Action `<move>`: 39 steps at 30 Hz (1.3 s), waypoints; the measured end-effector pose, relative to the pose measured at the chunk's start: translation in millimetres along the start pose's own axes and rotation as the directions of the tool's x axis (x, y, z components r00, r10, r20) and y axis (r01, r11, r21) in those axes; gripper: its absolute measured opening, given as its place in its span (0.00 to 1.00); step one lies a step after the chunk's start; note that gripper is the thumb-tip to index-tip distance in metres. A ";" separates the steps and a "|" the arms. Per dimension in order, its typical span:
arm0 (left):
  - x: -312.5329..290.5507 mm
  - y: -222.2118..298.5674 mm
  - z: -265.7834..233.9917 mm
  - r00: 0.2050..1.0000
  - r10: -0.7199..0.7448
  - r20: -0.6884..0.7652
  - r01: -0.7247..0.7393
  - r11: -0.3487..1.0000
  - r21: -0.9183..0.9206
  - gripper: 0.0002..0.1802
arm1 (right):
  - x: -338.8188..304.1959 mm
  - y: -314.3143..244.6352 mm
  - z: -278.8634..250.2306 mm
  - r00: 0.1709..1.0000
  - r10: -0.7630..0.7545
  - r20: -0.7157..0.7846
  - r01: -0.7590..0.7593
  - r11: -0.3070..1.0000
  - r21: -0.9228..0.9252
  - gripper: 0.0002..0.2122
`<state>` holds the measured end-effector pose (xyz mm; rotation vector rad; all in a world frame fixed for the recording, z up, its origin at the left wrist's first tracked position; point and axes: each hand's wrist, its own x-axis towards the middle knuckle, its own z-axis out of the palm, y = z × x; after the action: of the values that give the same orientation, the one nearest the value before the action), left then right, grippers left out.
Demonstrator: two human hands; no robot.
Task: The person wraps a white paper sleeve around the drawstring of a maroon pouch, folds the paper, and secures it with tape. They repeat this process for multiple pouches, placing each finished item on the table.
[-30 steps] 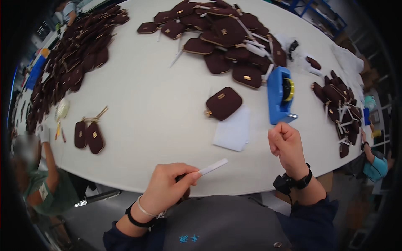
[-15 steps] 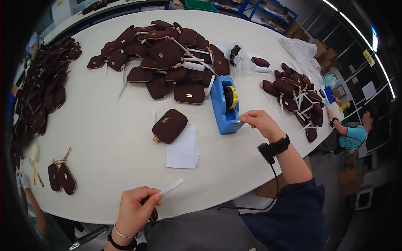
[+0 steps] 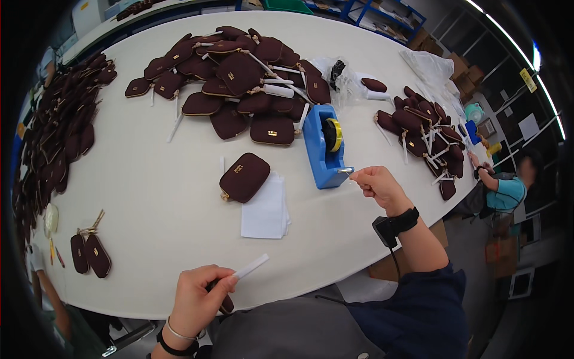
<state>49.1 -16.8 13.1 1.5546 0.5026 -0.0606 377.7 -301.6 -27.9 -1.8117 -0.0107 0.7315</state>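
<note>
My left hand [image 3: 204, 294] is closed near the table's front edge, pinching a narrow white paper-wrapped strip [image 3: 252, 266] that points up and right. Part of a dark maroon pouch [image 3: 226, 303] shows below those fingers. At the cutter of a blue tape dispenser [image 3: 322, 160], my right hand [image 3: 381, 186] makes a pinch on the tape end; the clear piece itself is barely visible. One maroon zip pouch [image 3: 244, 178] lies left of the dispenser, overlapping a stack of white paper sheets [image 3: 263, 209].
Behind the dispenser is a large heap of maroon pouches [image 3: 238, 75] with white-wrapped straps. Smaller heaps [image 3: 418, 128] lie right and along the left rim [image 3: 51, 155]. Two pouches [image 3: 97, 255] lie front left. Co-workers are at left and right [image 3: 504, 191]; crumpled clear plastic [image 3: 353, 90] lies behind.
My right hand has drawn slightly right and down, its fingertips now just off the dispenser's cutter. My left hand keeps its hold on the white strip, almost unmoved.
</note>
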 end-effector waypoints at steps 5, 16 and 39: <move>4.4 3.6 -2.2 0.994 -0.101 0.036 0.102 0.995 -0.023 0.08 | 3.5 26.3 14.0 0.979 0.171 0.110 -0.195 0.938 0.285 0.07; 32.4 2.8 -4.5 0.983 -0.146 0.112 0.133 0.985 0.113 0.11 | -107.3 -34.7 141.9 0.684 -0.313 0.659 0.318 0.941 0.117 0.07; 41.4 -1.8 -0.8 0.979 -0.129 0.160 0.116 0.989 0.086 0.12 | -98.1 -14.9 176.8 0.789 -0.148 0.596 0.205 0.978 -0.029 0.07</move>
<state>85.4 -4.7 -2.7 1.5763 0.4684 -0.3048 218.4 -179.2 -0.8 -1.5695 -0.6335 1.1494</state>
